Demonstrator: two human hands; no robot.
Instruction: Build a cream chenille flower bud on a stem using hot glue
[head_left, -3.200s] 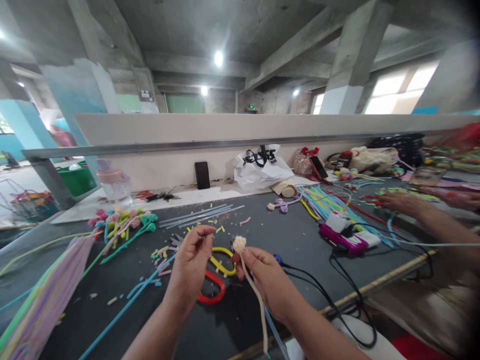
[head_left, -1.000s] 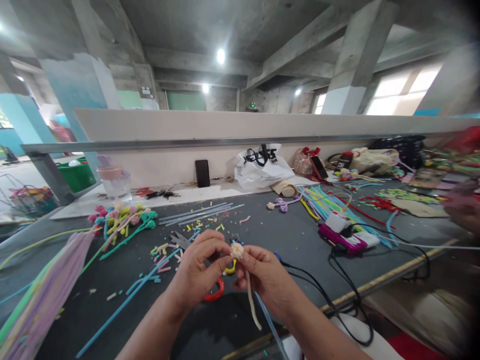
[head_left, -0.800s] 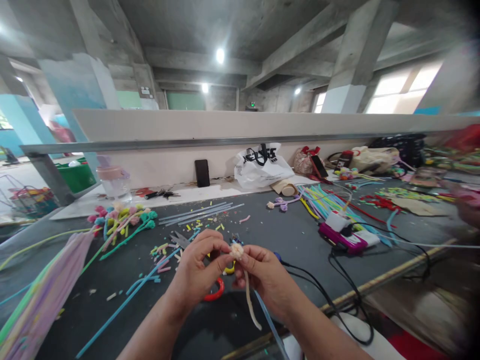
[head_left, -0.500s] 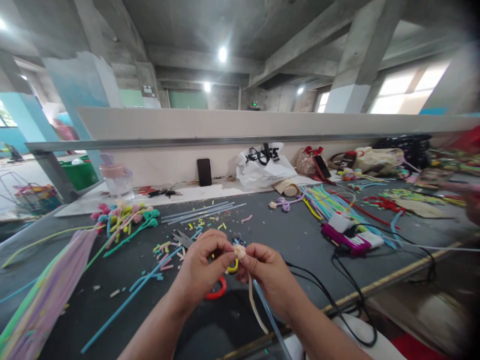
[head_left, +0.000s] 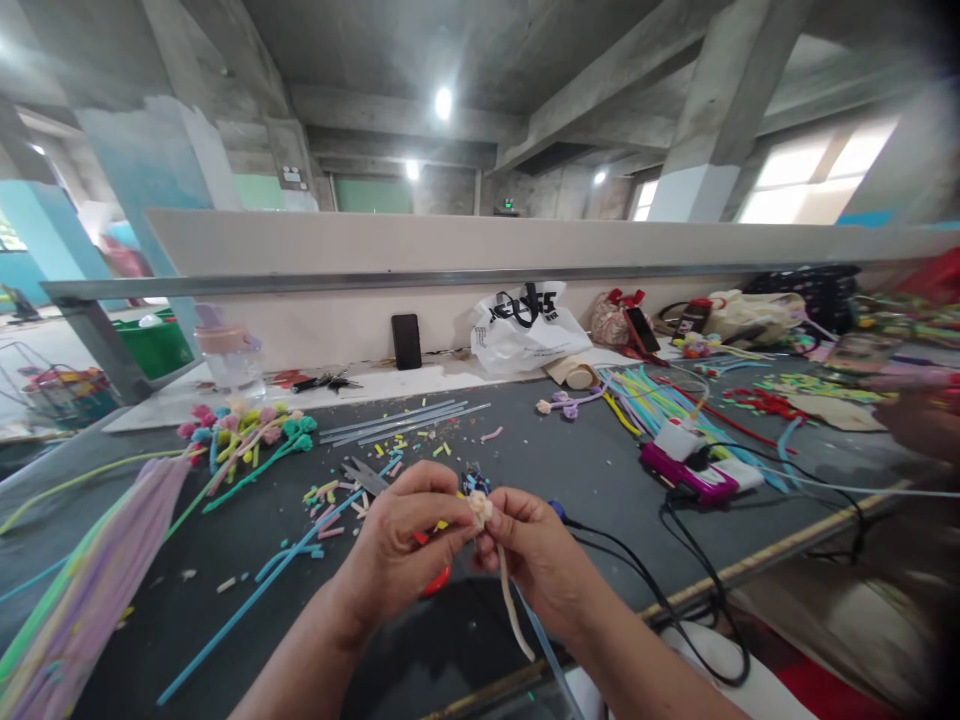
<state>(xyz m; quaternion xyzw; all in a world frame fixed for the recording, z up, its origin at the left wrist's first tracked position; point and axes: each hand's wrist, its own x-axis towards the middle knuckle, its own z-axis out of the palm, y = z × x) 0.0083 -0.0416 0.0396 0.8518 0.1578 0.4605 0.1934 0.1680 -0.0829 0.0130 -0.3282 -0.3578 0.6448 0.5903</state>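
Between my fingertips is a small cream fuzzy flower head (head_left: 480, 508), with a cream fuzzy stem (head_left: 513, 612) hanging down below it. My left hand (head_left: 409, 530) is closed, thumb and forefinger pinching the flower's left side. My right hand (head_left: 529, 540) is closed on its right side, over the top of the stem. A translucent bluish stick (head_left: 551, 645) runs down beside the stem under my right hand; whether I hold it I cannot tell. Scissors (head_left: 366, 476) with red and yellow handles lie beneath my left hand, partly hidden.
Finished fuzzy flowers (head_left: 247, 430) and a bundle of pastel strips (head_left: 112, 590) lie left. Cut scraps (head_left: 330, 520) are scattered mid-table. A purple power strip (head_left: 686, 475) with black cables (head_left: 637, 560) sits right. A co-worker's blurred hand (head_left: 919, 415) is at far right.
My left hand has turned a little, now covering more of the scissors' handles. The cream flower stays between both hands. The co-worker's hand at far right has moved slightly left.
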